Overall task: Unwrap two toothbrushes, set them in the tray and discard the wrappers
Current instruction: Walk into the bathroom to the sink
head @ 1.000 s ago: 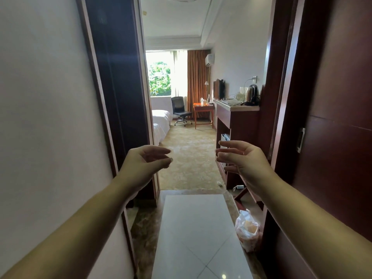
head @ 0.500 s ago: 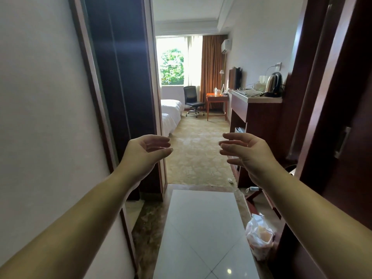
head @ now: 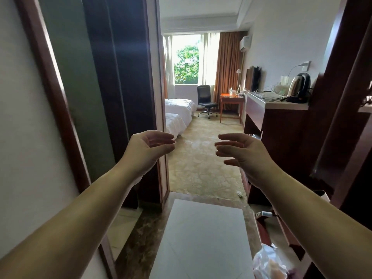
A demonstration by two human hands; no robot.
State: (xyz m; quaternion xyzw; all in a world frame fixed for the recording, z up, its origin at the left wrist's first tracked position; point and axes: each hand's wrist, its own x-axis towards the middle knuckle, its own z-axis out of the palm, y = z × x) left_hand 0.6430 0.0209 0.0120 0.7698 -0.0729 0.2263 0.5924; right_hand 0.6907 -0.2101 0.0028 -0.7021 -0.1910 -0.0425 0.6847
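Observation:
My left hand (head: 148, 150) and my right hand (head: 240, 153) are both held out in front of me at chest height, palms facing each other, fingers curled loosely and apart. Neither hand holds anything. No toothbrush, wrapper or tray is in view. I am standing in a hotel entry hall, looking toward the bedroom.
A dark door frame (head: 155, 97) stands at the left and a dark wooden cabinet (head: 281, 133) with a kettle (head: 299, 87) at the right. A plastic bag (head: 268, 264) lies on the tiled floor at the lower right. Beds (head: 178, 112), an office chair (head: 205, 100) and a desk are beyond.
The view has moved forward and turned left, so the doorway and cabinet look closer. Both hands keep the same empty, raised pose.

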